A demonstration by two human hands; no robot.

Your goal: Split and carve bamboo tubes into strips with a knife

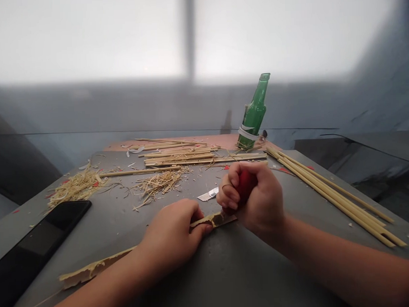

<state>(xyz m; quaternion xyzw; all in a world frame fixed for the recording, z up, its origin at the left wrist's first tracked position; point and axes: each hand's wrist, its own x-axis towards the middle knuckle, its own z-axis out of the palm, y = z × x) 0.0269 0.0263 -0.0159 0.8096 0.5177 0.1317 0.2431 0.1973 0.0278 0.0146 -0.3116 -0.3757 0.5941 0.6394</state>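
My left hand (172, 230) rests on the grey table, thumb and fingers closed on a split, hollow cane strip (223, 220) lying flat. A curled length of similar split cane (84, 272) shows on the other side of my left wrist; whether it is the same piece is hidden. My right hand (260, 203) is wrapped in a fist round a tool's dark red handle (247, 183). The tool's working end is hidden near the strip, just right of my left fingertips. Beyond the right hand's fingers lies a flat metal blade (208, 194).
A black phone (40, 249) lies at the left. Shaving piles (74, 189) and several cane sticks (178, 159) lie farther back. A green bottle (255, 116) leans at the far edge. Long round sticks (333, 198) lie along the right side.
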